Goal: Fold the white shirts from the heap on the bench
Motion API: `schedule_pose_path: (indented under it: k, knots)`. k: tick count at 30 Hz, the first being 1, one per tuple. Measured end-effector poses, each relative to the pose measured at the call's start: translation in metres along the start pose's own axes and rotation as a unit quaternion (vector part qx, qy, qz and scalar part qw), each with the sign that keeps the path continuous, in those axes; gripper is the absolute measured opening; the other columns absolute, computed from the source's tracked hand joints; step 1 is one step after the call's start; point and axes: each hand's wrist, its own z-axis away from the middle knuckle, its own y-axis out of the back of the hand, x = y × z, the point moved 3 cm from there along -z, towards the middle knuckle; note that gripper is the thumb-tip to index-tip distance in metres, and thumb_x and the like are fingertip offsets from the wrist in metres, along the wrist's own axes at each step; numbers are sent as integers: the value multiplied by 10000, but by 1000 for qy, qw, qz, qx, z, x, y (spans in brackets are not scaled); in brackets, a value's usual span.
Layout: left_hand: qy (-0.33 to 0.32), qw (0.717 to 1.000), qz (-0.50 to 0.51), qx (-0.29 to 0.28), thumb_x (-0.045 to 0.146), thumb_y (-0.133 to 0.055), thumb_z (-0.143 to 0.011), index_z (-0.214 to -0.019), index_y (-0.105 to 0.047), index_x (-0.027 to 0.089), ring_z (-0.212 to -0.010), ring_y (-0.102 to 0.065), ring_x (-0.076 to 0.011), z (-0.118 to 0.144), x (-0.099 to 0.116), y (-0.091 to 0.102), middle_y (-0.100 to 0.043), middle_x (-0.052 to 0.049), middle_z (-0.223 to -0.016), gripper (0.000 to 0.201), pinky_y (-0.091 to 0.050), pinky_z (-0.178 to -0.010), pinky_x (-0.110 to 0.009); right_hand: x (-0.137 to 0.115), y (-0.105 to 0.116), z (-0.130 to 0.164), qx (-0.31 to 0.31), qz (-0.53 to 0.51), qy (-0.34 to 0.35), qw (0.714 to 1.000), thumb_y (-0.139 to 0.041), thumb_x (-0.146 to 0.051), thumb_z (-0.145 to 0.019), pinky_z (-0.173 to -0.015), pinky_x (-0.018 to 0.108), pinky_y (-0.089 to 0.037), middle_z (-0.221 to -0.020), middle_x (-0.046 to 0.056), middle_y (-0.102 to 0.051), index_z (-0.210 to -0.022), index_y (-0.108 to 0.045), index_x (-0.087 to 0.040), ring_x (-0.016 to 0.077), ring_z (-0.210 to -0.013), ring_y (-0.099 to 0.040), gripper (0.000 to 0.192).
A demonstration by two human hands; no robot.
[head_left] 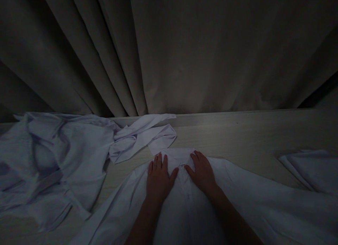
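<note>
Forearms, cut off at the frame's bottom edge, led to left hand [158,176] and right hand [202,172], both flat, fingers spread, pressing a white shirt [264,209] on the table [237,135]. Collar [177,155] pointed away toward the curtain [198,51]; sleeves ran off-frame. Crumpled shirts [66,157] lay left, dimly lit.

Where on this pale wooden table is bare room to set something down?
Bare wood runs along the pale wooden table between the grey curtain and the spread white shirt. The left side is crowded by a crumpled white shirt pile; both hands press the shirt.
</note>
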Motion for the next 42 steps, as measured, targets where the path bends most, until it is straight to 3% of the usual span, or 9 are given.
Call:
schedule_pose_path:
  k: [3, 6, 8, 11, 14, 19, 31, 38, 42]
  knots:
    - [12, 1000, 9, -7, 675, -345, -821, -1364, -386, 86, -1374, -296, -319, 0, 1, 0, -345, -211, -1471, 802, -268, -1105, -507, -7, 8, -5, 11, 0, 8, 1000, -568, -421, -830, -1065, 477, -298, -1363, 188, -461, -1273, -508, -122, 311, -1287, -372, 538]
    - [15, 1000, 18, 0, 722, -414, -756, -1359, -383, 53, -1375, -262, -377, 0, 3, 2, -324, -245, -1470, 901, -267, -1092, -554, -19, 14, -13, -9, -17, 83, 996, -624, -340, -807, -1076, 468, -265, -1340, 137, -489, -1180, -597, -206, 296, -1306, -344, 397]
    - [-4, 999, 26, 23, 653, -457, -780, -1355, -375, 27, -1384, -231, -385, 0, 9, 4, -316, -257, -1469, 855, -271, -1094, -553, -25, 15, -21, -39, -38, 119, 991, -631, -286, -808, -1069, 427, -268, -1237, 92, -568, -1030, -673, -235, 263, -1273, -383, 231]
    - [-42, 998, 44, 32, 502, -441, -854, -1339, -396, 34, -1368, -301, -336, 4, 23, 2, -391, -234, -1436, 676, -318, -1091, -504, -28, 13, -34, -85, -56, 109, 989, -611, -245, -820, -969, 356, -348, -1016, 53, -637, -868, -704, -229, 201, -1063, -524, 106]
    - [-49, 998, 49, -1, 487, -407, -873, -1325, -422, 46, -1338, -362, -322, 8, 31, -4, -430, -219, -1415, 631, -341, -1082, -489, -30, 10, -43, -108, -49, 79, 990, -592, -236, -827, -884, 327, -365, -929, 44, -629, -821, -700, -216, 176, -936, -545, 109]
    - [-47, 998, 43, -26, 536, -392, -860, -1352, -387, 33, -1367, -303, -334, 11, 32, -6, -374, -229, -1448, 704, -308, -1101, -510, -30, 5, -48, -103, -34, 55, 993, -588, -258, -829, -872, 332, -335, -935, 47, -604, -823, -675, -214, 189, -959, -521, 98]
    - [-56, 998, 29, -9, 527, -381, -871, -1381, -371, 151, -1365, -310, -334, 11, 32, -4, -396, -183, -1449, 635, -314, -1080, -527, -13, -5, -48, -54, -80, 28, 995, -648, -385, -802, -887, 331, -339, -962, 37, -587, -919, -642, -221, 191, -981, -513, 202]
    - [-56, 998, 27, -18, 518, -370, -880, -1369, -394, 119, -1362, -310, -347, 11, 34, -2, -388, -210, -1445, 632, -291, -1095, -527, -21, 6, -50, -61, -114, 60, 990, -592, -302, -847, -891, 329, -346, -940, 38, -601, -852, -678, -217, 176, -972, -522, 121]
    - [-47, 998, 38, 5, 415, -367, -910, -1316, -456, 143, -1339, -360, -320, 9, 32, -2, -441, -184, -1413, 497, -324, -1074, -520, -26, 7, -47, -97, -122, 97, 983, -627, -312, -821, -901, 327, -352, -978, 34, -609, -836, -699, -228, 172, -980, -525, 111]
